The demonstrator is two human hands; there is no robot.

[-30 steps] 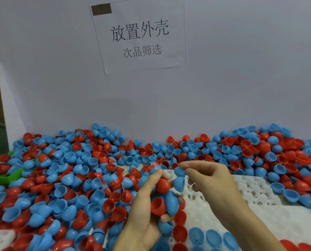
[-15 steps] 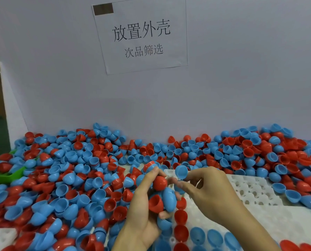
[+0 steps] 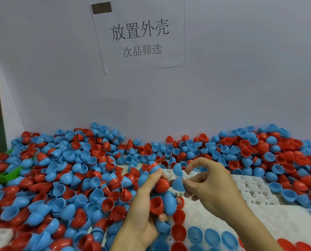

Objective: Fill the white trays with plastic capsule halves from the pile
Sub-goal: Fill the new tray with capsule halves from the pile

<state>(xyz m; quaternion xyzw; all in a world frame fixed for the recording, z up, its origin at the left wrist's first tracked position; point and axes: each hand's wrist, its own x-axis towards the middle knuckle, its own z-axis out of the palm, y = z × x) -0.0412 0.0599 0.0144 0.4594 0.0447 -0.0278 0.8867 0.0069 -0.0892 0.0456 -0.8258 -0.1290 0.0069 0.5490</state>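
**Operator:** Report grip status.

**Inspector:** The left hand (image 3: 143, 205) is curled round a handful of capsule halves (image 3: 164, 198), red and blue, held over the near-left part of the white tray (image 3: 250, 192). The right hand (image 3: 210, 185) pinches a blue half (image 3: 178, 183) between thumb and fingertip, just right of the handful. A second blue half (image 3: 177, 169) sits directly above the pinch, near the index finger; whether that finger holds it cannot be told.

**Operator:** Change over the last second?

**Inspector:** The right hand has dropped from above the handful to beside it, and its pinch now sits lower, on a half at the handful's edge. Judged meaning: one half is being drawn off for seating.

**Operator:** Tray condition?

**Inspector:** Below the grip, a few sockets hold red and blue halves; beyond the grip the sockets are bare. The pile (image 3: 78, 169) lies left of and behind both hands. Most of the fill remains.

**Operator:** Next requirement?

**Inspector:** Probably carry the pinched half to a bare socket without loosening the handful.
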